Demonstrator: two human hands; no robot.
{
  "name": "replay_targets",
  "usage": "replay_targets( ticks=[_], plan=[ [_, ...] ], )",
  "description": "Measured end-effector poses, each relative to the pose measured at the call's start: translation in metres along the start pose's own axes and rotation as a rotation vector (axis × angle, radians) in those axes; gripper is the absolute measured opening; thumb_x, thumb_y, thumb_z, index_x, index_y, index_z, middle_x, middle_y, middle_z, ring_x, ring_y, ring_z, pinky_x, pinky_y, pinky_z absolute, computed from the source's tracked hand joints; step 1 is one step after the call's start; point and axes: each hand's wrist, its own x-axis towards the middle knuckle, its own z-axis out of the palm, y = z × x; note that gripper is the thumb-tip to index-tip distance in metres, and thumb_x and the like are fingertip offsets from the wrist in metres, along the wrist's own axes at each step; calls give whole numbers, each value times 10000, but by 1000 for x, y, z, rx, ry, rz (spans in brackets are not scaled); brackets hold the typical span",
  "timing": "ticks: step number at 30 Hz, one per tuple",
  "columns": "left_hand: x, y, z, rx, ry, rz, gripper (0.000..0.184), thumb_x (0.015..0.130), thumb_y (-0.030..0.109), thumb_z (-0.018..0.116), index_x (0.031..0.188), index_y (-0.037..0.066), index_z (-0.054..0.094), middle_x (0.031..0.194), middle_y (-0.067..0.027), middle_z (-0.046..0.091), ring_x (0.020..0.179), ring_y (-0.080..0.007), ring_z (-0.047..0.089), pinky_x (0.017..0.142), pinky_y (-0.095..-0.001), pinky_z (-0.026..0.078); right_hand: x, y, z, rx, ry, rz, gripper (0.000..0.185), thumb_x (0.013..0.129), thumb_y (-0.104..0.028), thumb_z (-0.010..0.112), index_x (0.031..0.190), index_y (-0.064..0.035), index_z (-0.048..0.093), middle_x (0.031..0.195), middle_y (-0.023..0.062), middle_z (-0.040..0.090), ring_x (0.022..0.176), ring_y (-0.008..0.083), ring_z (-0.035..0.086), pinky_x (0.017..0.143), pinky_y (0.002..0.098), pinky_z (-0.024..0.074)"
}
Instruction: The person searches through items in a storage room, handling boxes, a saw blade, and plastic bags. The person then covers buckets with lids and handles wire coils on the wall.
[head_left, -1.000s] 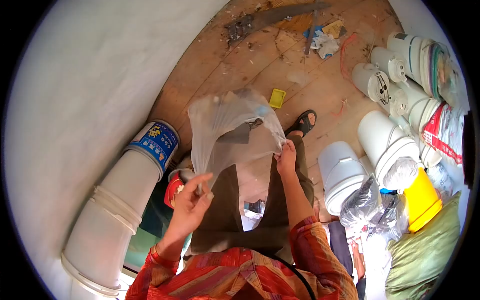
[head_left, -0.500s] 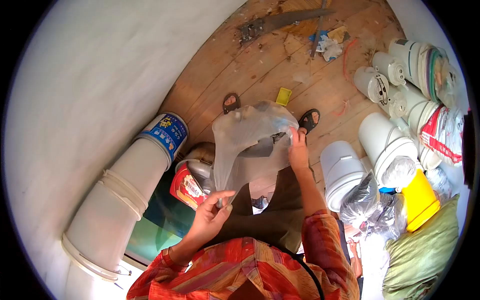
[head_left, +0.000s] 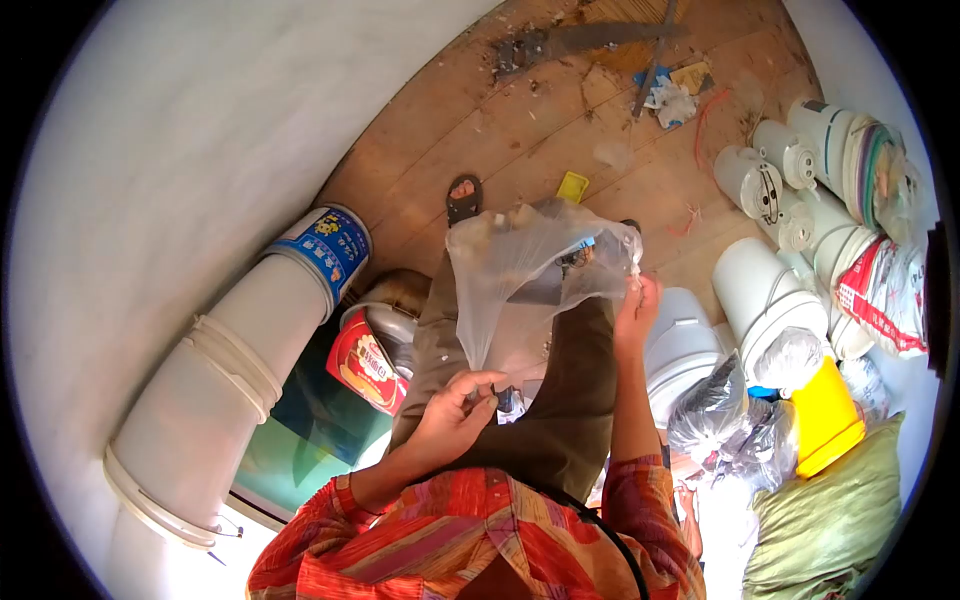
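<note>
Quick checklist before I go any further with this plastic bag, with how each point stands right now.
1. Right hand gripping the plastic bag: ok, at its edge.
2. Left hand gripping it too: ok, pinching the lower corner.
3. Bag spread between the hands: ok.
4. Bag free of holes: cannot tell.
5. Red packet apart from the left hand: ok.
6. Floor ahead clear: not ok, a yellow tray and scraps lie there.
</note>
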Motion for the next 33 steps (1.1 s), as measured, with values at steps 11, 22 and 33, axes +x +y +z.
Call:
replay_targets(
  ticks=[11, 22, 33],
  plan=[
    [30, -6, 19, 384, 52, -30, 189, 812, 79, 573, 959, 43, 460, 842, -90, 554, 758, -149, 566, 677, -268, 445, -46, -115, -19, 650, -991, 420, 301, 850, -163, 521, 1108, -8, 526, 825, -26, 525, 694, 43, 414, 625, 192, 346],
    [58, -6, 77, 390, -35, 351, 218, 766, 105, 592, 896, 21, 437, 847, -158, 518, 792, -320, 543, 692, -378, 429, -37, -74, -50, 591, -575, 1004, 252, 832, -325, 586, 864, -78, 550, 666, -20, 479, 534, 73, 405, 498, 223, 344],
    [77, 1, 139, 634, -245, 545, 293, 733, 43, 529, 1006, -41, 466, 988, -191, 489, 975, -331, 473, 857, -385, 380, -27, -28, -100, 819, -400, 1289, 48, 834, -115, 528, 823, -73, 548, 646, -14, 526, 555, 87, 492, 500, 193, 392]
  ],
)
